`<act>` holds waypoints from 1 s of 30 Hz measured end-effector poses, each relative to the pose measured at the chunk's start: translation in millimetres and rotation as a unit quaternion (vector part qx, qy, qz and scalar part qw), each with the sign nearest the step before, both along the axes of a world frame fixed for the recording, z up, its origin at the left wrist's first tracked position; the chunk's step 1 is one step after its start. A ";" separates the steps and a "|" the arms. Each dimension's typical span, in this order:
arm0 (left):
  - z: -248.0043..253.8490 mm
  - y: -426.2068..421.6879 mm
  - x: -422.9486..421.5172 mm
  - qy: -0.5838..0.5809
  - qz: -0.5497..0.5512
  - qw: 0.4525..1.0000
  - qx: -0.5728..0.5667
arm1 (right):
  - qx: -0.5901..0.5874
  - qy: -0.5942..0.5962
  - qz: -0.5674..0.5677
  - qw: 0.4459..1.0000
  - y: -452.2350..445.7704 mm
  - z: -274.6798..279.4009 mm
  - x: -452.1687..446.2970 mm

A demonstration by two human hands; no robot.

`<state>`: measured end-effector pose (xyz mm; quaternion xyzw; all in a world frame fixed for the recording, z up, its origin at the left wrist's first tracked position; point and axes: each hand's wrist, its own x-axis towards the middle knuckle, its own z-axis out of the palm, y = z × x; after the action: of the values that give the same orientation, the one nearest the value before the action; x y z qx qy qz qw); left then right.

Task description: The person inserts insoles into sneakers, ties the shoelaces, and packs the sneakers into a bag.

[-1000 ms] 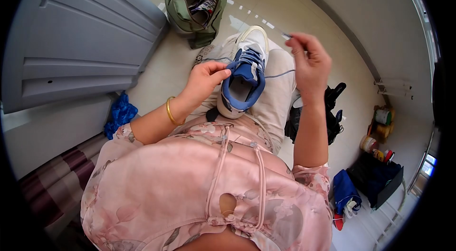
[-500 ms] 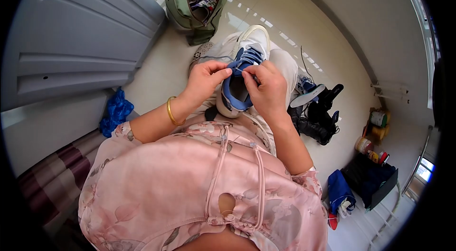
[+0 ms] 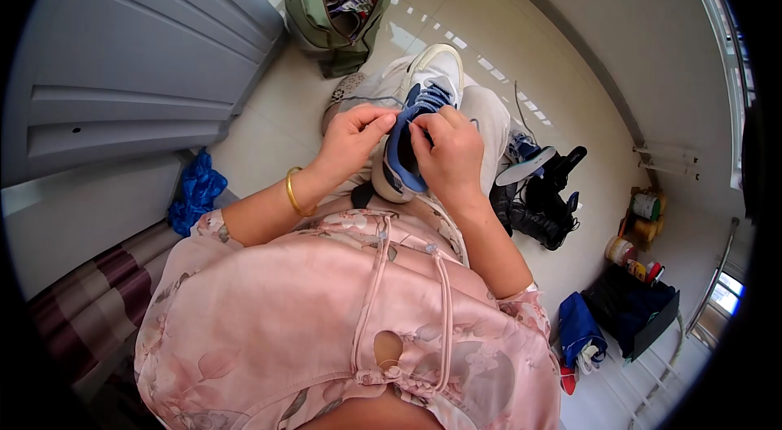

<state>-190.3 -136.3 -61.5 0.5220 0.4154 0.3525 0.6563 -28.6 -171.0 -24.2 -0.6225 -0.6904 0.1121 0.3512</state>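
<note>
Head camera: beyond a pink floral top (image 3: pixel 261 308) at the bottom of the frame, the left hand (image 3: pixel 357 137) pinches the collar of a white-and-blue shoe (image 3: pixel 430 92), lying toe-up at centre on light trousers (image 3: pixel 491 112). The right hand (image 3: pixel 450 149), fingertips drawn narrow, works just beside it, apparently gripping a lace tip, though the fingers largely hide it. A loose blue lace (image 3: pixel 371 98) trails off left of the shoe. Raised clear at right a second ago, the right hand has come in, bringing the lacing work to the collar's top edge. Compared with half a second ago, it has shifted only slightly; left hand and shoe hold their place. Farther off, dark footwear (image 3: pixel 533 214) lies at right and a shoe-filled green bag (image 3: pixel 311 10) stands at top.
</note>
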 end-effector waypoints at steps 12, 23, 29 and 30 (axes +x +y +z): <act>3.7 2.5 8.9 0.039 -0.034 0.997 0.053 | -0.024 -0.039 -0.001 0.999 -9.1 -5.8 6.9; 5.5 -15.9 36.2 0.022 -0.045 0.998 0.029 | -0.116 0.188 -0.107 0.969 -37.4 -22.0 25.8; 1.1 3.2 43.8 0.022 -0.078 0.997 0.015 | -0.096 0.407 -0.142 0.897 -38.7 -34.2 23.9; -0.3 7.8 45.8 0.014 -0.084 0.996 0.004 | -0.093 0.417 -0.136 0.894 -36.8 -33.8 23.0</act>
<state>-144.5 -128.4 -61.8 0.5627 0.3781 0.2900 0.6755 -5.6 -207.8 -58.0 -0.6360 -0.3758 0.3760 0.5594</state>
